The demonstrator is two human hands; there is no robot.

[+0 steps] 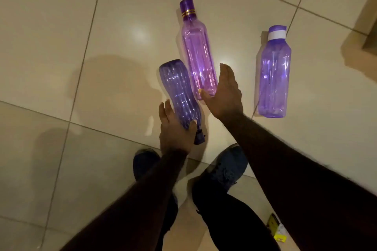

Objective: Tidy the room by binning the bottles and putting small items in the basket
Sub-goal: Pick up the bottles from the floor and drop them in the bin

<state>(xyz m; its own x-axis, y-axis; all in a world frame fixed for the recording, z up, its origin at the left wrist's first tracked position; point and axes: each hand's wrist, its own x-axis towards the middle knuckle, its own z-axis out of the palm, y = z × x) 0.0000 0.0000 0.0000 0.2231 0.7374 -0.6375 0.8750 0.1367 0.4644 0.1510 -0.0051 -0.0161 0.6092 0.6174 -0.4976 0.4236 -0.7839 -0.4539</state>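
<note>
Presently: left hand [175, 128] gripped ribbed violet bottle [179, 96] near its cap. Right hand [224, 91], fingers spread, apparently touched pink bottle [199, 51] lying toward 12 o'clock; lilac bottle [274, 75] lay at 2 o'clock on tiled floor [61, 47].

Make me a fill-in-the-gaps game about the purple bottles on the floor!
1. There are ___ bottles in the picture.
2. The left hand holds the ribbed dark purple bottle near its ___ end.
3. The right hand reaches for the bottom of the pink bottle, which has ___ rings on its neck.
4. The bottle lying alone on the right has a ___ band under its cap.

Missing words: three; cap; gold; white
</note>
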